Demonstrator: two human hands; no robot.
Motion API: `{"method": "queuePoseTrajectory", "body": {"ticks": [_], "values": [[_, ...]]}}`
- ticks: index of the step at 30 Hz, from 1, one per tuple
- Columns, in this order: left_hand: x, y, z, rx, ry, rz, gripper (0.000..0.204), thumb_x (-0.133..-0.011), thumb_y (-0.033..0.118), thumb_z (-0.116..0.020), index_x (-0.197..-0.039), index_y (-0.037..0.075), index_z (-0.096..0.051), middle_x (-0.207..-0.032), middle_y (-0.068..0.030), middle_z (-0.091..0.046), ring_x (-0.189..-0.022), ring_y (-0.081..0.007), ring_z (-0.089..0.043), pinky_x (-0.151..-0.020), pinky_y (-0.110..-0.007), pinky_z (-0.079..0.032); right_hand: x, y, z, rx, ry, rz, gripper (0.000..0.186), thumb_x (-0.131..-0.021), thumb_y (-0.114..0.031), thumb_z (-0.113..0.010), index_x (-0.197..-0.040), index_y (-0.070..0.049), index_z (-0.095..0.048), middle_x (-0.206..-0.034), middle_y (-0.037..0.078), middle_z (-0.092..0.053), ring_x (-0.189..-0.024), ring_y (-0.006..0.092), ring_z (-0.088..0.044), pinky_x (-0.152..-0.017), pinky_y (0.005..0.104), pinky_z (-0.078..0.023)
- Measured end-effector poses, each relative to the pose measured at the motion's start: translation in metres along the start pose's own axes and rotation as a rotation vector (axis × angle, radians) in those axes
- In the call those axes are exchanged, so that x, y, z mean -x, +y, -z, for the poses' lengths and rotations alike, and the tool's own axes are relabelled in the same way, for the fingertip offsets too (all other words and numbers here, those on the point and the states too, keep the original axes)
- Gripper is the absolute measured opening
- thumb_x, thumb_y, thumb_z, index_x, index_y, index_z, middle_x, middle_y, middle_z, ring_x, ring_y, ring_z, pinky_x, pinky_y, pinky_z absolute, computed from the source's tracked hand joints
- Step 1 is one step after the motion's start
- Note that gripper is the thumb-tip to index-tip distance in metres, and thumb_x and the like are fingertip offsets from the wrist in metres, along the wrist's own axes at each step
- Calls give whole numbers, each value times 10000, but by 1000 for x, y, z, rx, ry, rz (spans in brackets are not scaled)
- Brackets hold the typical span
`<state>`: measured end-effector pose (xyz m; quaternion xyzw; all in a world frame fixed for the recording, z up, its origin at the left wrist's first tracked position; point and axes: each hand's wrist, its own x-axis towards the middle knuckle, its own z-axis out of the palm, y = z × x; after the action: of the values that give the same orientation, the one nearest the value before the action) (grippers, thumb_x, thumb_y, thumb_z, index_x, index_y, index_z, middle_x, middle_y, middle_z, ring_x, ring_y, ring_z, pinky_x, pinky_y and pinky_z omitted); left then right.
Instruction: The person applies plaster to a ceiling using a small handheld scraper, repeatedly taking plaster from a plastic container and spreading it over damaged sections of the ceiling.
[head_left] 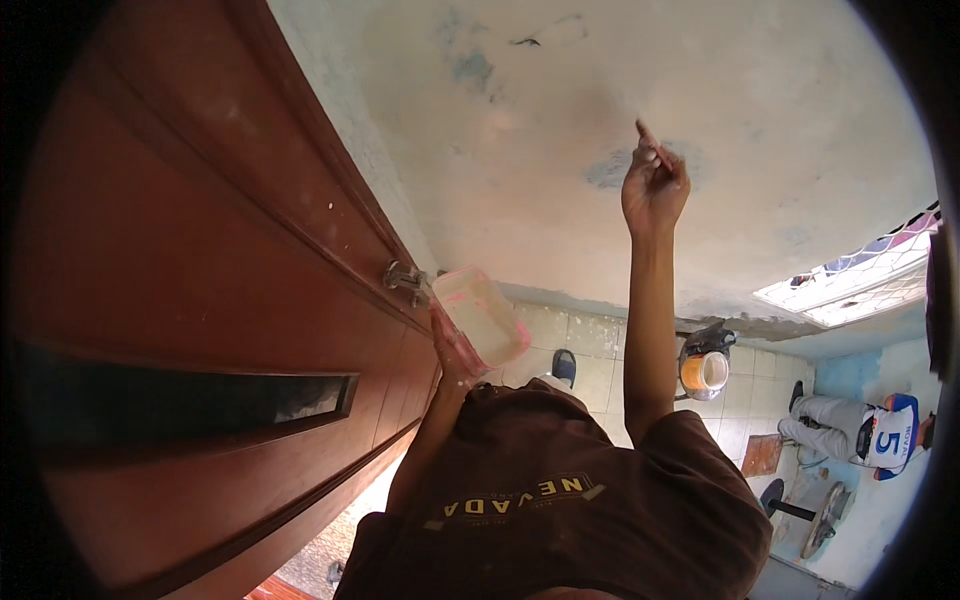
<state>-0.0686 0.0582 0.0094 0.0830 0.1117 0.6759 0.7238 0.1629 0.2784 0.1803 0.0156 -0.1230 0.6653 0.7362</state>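
Note:
My left hand [451,349] grips the side of a translucent, pink-rimmed plastic container [482,305] beside a metal door handle [405,277] on the brown wooden door [180,230]. Pale material shows inside the container. My right hand [655,180] is raised at the patchy cream wall [500,140], fingers curled around a thin reddish item that I cannot make out clearly, pointing up toward the wall. Whether it touches the surface, I cannot tell.
Below are a tiled floor [590,340], a sandalled foot [564,366] and an orange-and-white bucket [710,372] on a dark object. A grilled window [845,275] is at right. Another person [850,428] lies or sits near a round metal object [825,518]; which posture, I cannot tell.

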Motion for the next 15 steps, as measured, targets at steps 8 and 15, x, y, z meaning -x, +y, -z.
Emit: {"method": "queuePoseTrajectory", "body": {"ticks": [8, 15], "values": [[-18, -8, 26, 65, 102, 71, 699, -933, 682, -432, -1421, 180, -443, -1335, -76, -549, -1226, -341, -547, -987, -610, -481, 1, 32, 167, 520, 261, -335, 258, -972, -29, -406, -867, 128, -582, -1050, 273, -649, -920, 246, -657, -814, 249, -594], [-33, -27, 27, -20, 104, 66, 670, -956, 667, -413, -1411, 177, -452, -1318, -78, -560, -1209, -319, -563, -978, -571, -502, -65, -23, -63, 111, -146, -320, 378, -963, 11, -328, -1207, 290, -404, -1305, 366, -471, -1123, 346, -588, -963, 291, -575]]}}
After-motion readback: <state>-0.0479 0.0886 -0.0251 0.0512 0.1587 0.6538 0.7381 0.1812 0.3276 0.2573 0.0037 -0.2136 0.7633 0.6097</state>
